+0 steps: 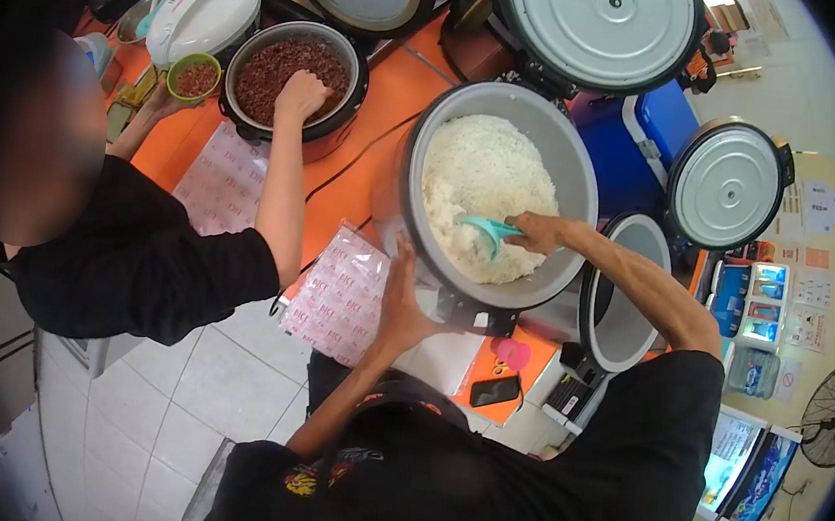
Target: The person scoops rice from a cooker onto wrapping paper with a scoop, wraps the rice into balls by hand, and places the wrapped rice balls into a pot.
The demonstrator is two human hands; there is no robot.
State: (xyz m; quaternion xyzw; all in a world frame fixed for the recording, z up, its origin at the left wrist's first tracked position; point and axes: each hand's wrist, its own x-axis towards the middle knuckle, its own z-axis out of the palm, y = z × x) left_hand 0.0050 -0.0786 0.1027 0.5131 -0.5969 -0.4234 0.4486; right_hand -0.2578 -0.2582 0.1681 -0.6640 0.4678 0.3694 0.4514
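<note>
A large pot [584, 166] of white rice [492, 167] stands open in front of me. My right hand [539, 233] grips the handle of a turquoise scoop [482, 225], whose head is partly in the rice. Against the pot's near outer side is my left hand [405, 305], fingers spread and pointing up, touching or nearly touching the wall. Just left of that hand lies printed pink-and-white wrapping paper [337, 298].
At left a co-worker [158, 246] holds a green bowl [194, 76] and reaches into a pot of dark red rice [265, 70]. Lids [601, 22] stand raised behind. Another open pot [622, 330] is at right, a phone [495, 392] at the near edge.
</note>
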